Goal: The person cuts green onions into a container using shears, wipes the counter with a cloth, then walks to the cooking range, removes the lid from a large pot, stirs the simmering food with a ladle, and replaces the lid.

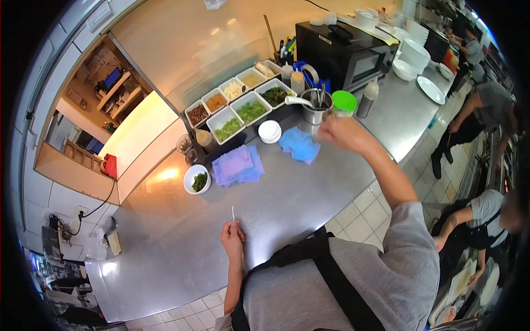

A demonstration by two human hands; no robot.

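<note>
Left of centre, a white bowl of greens (pixel 197 180) sits above the left hand (pixel 232 234), whose fingers pinch a thin white strip (pixel 233 213), its long axis pointing up the frame. Folded purple cloths (pixel 236 165), small white dishes (pixel 270 132) and a blue cloth (pixel 299 144) follow. The metal pot (pixel 314 116), upper centre, is just up-left of the nearer right hand (pixel 339 132), blurred, so I cannot tell whether it grips anything. The green-topped tub (pixel 344 101) stands close beside the pot; a squeeze bottle (pixel 367 100) is farther right.
</note>
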